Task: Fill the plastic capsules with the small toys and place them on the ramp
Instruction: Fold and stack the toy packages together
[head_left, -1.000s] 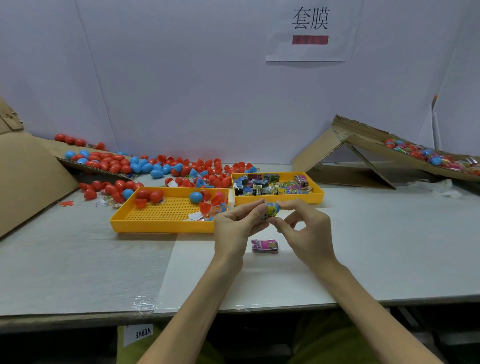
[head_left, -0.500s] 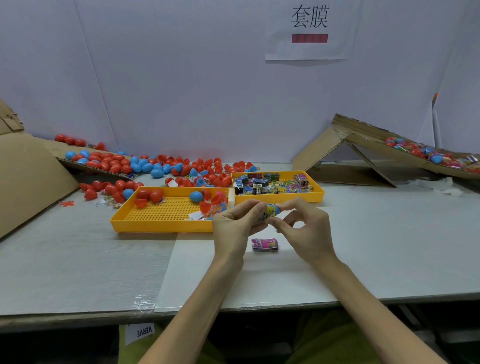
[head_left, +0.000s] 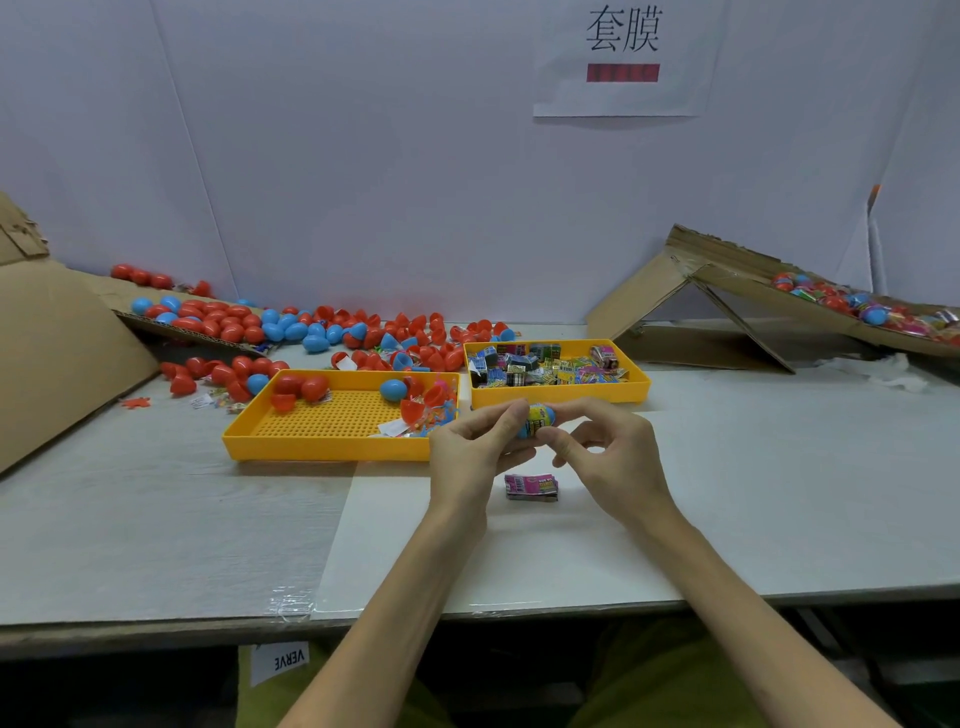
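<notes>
Both hands are meeting above the pale grey table (head_left: 156, 525), just in front of the two yellow plastic trays; the left hand (head_left: 470, 457) is curling its thumb and fingers around a small egg-shaped blue plastic capsule wearing a yellow printed film sleeve (head_left: 537, 420), and the right hand (head_left: 613, 457) is pinching the capsule's right end with thumb and forefinger, its other fingers hanging loosely bent and holding nothing else.

The capsule is lying roughly on its side, its long axis running left to right between the two hands and tipping slightly up toward the right; which end is the narrow one I cannot tell, since fingers are covering both.

It is looking light, hollow and rigid, a thin shell that should resist a gentle squeeze yet may pop apart at its seam; the glossy film is probably making it slippery, so gripping the two rounded ends, as both hands are doing, seems the safest hold.

A folded pink printed packet (head_left: 531, 487) is lying on the table just below the hands; the slanted brown cardboard ramp (head_left: 727, 270) is waiting well apart at the right, already carrying finished capsules.
</notes>
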